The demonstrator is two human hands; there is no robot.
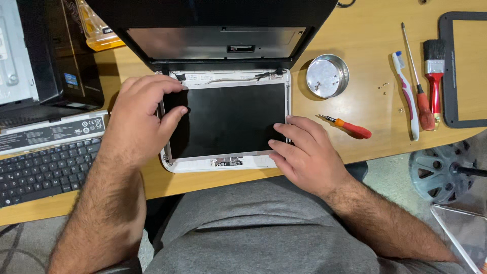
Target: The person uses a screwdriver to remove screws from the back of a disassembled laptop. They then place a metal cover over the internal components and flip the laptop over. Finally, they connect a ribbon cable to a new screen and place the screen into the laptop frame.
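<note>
A small laptop lies opened flat on the wooden desk (355, 101), its white lid shell (223, 165) nearest me and its dark base (213, 43) at the back. A black display panel (228, 119) lies in the lid shell. My left hand (137, 119) rests on the panel's left edge, fingers curled over the top left corner, thumb on the black surface. Resting on the panel's lower right corner is my right hand (304, 152), fingertips touching its right edge. Neither hand holds a tool.
A round metal dish (327, 76) with small screws sits right of the laptop. An orange screwdriver (350, 128), a toothbrush (406, 94), a long red screwdriver (418, 86), a red paintbrush (435, 76) and a black bezel frame (446, 71) lie to the right. A black keyboard (45, 167) lies left.
</note>
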